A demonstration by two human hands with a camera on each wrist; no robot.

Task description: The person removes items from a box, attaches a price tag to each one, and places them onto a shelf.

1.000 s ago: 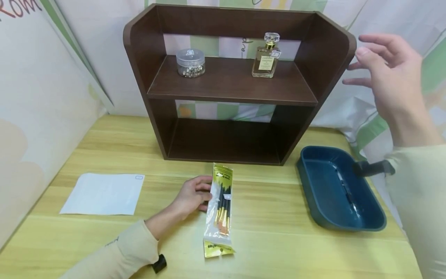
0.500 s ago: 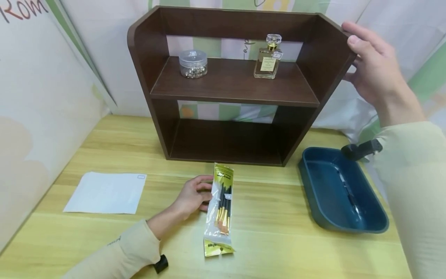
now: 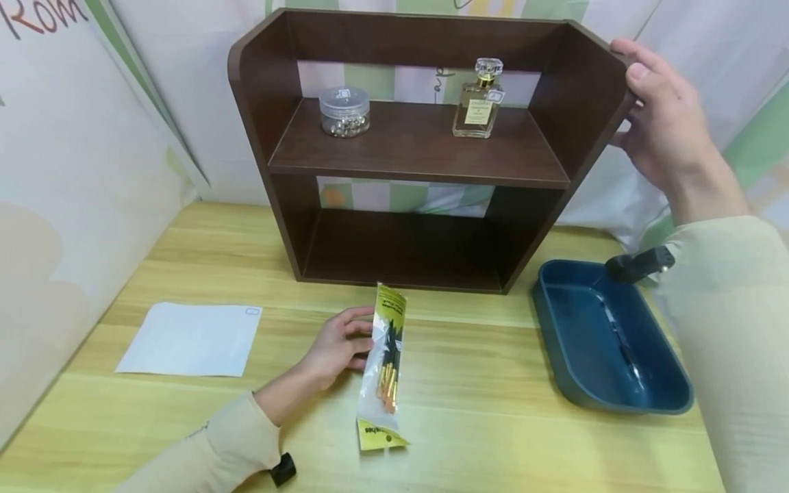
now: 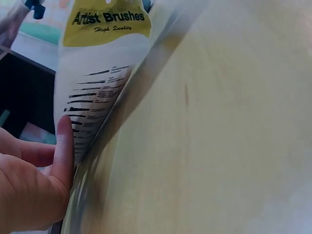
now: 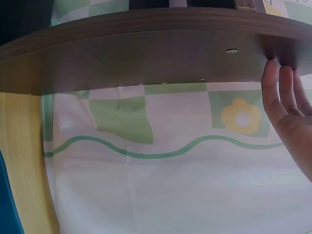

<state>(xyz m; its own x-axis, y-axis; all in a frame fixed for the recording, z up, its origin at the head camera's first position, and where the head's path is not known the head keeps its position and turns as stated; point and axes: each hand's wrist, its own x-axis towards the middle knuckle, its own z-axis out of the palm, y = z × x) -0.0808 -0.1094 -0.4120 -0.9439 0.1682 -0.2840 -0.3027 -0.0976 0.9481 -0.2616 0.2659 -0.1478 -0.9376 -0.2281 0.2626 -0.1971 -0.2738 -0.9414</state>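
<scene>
My left hand holds the left edge of a clear pack of paintbrushes that stands tilted over the table. In the left wrist view, the thumb lies against the pack's printed white back, under its yellow "Artist Brushes" header. Part of the fingers is hidden by the pack. At the upper right, my right hand grips the top corner of a dark brown two-tier shelf, thumb on the front edge. Other fingertips press its outer side in the right wrist view.
On the upper tier stand a clear lidded jar of small silvery pieces and a perfume bottle. A dark blue tray sits at the right beneath my right forearm. White paper lies on the wooden table at the left.
My right hand has come in from the right and taken hold of the shelf's side. The brush pack has tilted, its left edge higher. My left hand stays nearly in place.
</scene>
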